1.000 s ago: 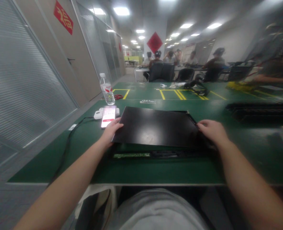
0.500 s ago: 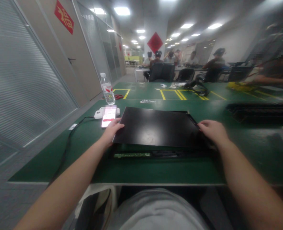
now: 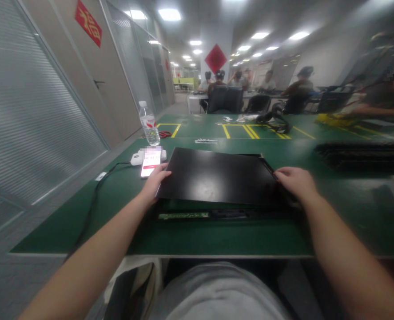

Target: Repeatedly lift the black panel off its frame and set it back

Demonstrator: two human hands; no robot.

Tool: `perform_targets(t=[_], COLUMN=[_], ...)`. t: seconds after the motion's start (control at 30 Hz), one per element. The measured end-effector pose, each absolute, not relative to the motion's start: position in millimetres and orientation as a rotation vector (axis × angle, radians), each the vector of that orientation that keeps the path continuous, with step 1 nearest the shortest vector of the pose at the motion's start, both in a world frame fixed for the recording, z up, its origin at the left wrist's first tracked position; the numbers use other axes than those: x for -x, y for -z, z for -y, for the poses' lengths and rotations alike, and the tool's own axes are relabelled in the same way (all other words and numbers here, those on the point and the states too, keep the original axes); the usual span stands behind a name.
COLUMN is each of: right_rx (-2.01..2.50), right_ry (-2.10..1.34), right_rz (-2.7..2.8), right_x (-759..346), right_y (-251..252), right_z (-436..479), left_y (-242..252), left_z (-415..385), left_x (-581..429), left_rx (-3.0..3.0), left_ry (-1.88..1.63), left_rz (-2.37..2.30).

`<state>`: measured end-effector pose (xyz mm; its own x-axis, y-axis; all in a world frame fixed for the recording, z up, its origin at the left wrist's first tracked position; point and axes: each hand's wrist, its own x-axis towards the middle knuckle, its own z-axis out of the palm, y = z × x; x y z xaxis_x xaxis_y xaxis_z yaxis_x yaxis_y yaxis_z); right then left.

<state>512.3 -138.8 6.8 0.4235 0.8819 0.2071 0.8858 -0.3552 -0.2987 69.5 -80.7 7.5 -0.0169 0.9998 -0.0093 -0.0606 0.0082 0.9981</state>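
Head view: left hand [image 3: 154, 183] and right hand [image 3: 296, 181] pinch the black panel [image 3: 216, 175], its long axis crosswise.

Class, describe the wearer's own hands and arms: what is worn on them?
The left hand and right hand are both ungloved, with no ring, watch or bracelet discernible. Both forearms are bare, with no sleeves in view. A light grey top covers the torso.
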Motion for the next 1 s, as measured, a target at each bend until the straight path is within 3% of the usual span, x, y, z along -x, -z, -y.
perform_targets(t=[0.57, 1.0], right_rx=[2.243, 2.233], right_ry=[0.025, -0.172], right_rz=[1.485, 1.397], right_x=[-521.6, -521.8], right_y=[2.3, -0.2], right_z=[134.1, 135.2], left_y=[-6.6, -7.7], left_z=[80.6, 81.6], left_x=[-69.0, -69.4], left_rx=[-1.172, -1.187], left_ry=[-1.243, -1.262], left_rz=[-1.193, -1.202])
